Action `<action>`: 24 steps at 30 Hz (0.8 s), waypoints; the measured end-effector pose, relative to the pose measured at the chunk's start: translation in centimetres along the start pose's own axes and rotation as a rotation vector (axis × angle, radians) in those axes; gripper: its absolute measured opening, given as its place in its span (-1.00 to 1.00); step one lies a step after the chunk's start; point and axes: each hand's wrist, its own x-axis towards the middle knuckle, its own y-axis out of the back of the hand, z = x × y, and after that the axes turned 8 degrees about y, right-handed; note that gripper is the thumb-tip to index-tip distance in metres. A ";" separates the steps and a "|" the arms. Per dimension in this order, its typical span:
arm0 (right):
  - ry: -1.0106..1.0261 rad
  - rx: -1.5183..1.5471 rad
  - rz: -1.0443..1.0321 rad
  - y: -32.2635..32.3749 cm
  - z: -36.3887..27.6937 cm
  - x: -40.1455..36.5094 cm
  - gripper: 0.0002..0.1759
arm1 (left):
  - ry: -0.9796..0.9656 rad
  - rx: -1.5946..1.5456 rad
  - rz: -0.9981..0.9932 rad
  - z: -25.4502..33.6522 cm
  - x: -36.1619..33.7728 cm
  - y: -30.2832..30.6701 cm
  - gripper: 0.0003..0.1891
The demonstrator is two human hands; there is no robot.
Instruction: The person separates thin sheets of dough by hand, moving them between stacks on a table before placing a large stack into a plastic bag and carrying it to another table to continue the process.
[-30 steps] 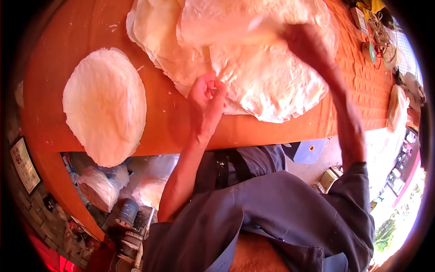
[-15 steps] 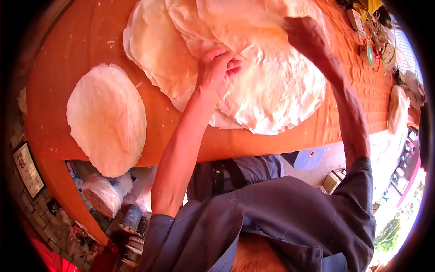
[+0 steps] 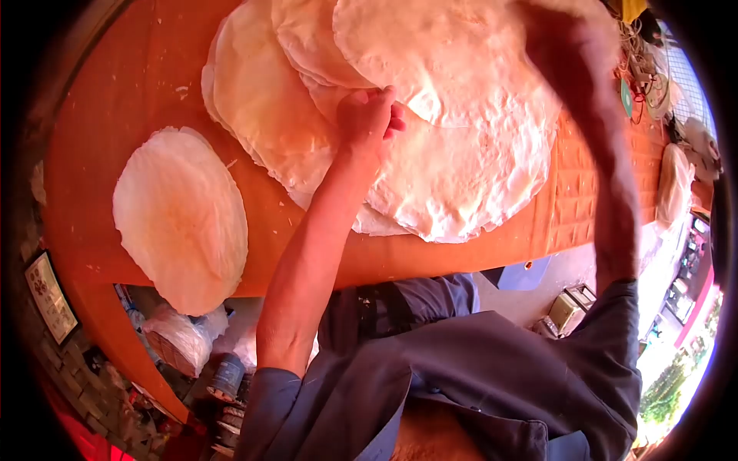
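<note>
A wide, overlapping pile of thin, round, pale dough sheets (image 3: 469, 177) spreads over the orange-covered table in front of me. My left hand (image 3: 367, 119) rests over the pile's middle, its fingers pinched at the lower edge of an upper dough sheet (image 3: 423, 46). My right hand (image 3: 542, 19) reaches to the far right side of the pile, at the top of the view. It is blurred by motion and its fingers cannot be made out. Apart from the pile, a single dough sheet (image 3: 181, 219) lies to the left, its near end hanging over the table edge.
The orange table cover (image 3: 100, 184) has small scraps on it. Tangled cables (image 3: 642, 73) and a white plastic bag (image 3: 674, 184) lie along the right side. Below the table stand a plastic-wrapped bundle (image 3: 181, 338), a blue can (image 3: 227, 375) and a blue stool (image 3: 519, 275).
My right hand has moved up and away to the far edge of the view. An upper sheet now covers more of the pile's right side. My left hand stays nearly in place.
</note>
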 end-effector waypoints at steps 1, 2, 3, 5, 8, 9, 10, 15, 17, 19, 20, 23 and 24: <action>-0.041 0.075 -0.167 -3.0 -1.9 -1.8 -0.88 | 0.015 -0.021 0.005 -0.1 0.0 0.0 -0.84; -0.083 0.153 -0.310 -5.6 -3.4 -3.5 -0.85 | 0.027 -0.039 0.008 -0.2 0.1 -0.1 -0.85; -0.124 0.250 -0.352 -7.4 -4.7 -4.9 -0.82 | 0.036 -0.056 0.008 0.0 0.2 -0.2 -0.85; -0.214 0.439 -0.281 -7.6 -6.4 -5.7 -0.75 | 0.011 -0.100 -0.022 0.2 0.1 -0.2 -0.88; -0.273 0.549 -0.114 -5.9 -8.1 -4.6 -0.81 | -0.009 -0.139 -0.114 0.0 0.0 0.0 -0.87; -0.277 0.583 -0.017 -5.9 -8.2 -3.9 -0.83 | -0.006 -0.154 -0.155 0.4 0.0 -0.1 -0.87; -0.276 0.556 -0.101 -6.0 -9.3 -4.2 -0.77 | -0.001 -0.170 -0.193 0.7 -0.1 -0.1 -0.87; -0.274 0.562 -0.230 -5.0 -9.7 -3.4 -0.72 | 0.003 -0.180 -0.264 0.2 0.5 0.5 -0.86; -0.127 0.575 -0.251 -5.9 -10.4 -3.1 -0.65 | -0.027 -0.201 -0.312 0.7 0.8 0.2 -0.86; -0.266 0.683 -0.086 -4.2 -12.1 -3.4 -0.59 | -0.062 -0.212 -0.356 0.6 1.3 0.5 -0.84; -0.235 0.615 0.042 -4.6 -12.6 -3.8 -0.70 | -0.081 -0.204 -0.363 0.7 1.6 0.6 -0.84; -0.181 0.426 0.069 -7.8 -11.7 -4.7 -0.73 | -0.093 -0.173 -0.359 0.0 1.5 1.1 -0.82; -0.214 0.520 0.065 -8.1 -10.9 -4.4 -0.76 | -0.104 -0.161 -0.349 0.5 0.8 1.0 -0.82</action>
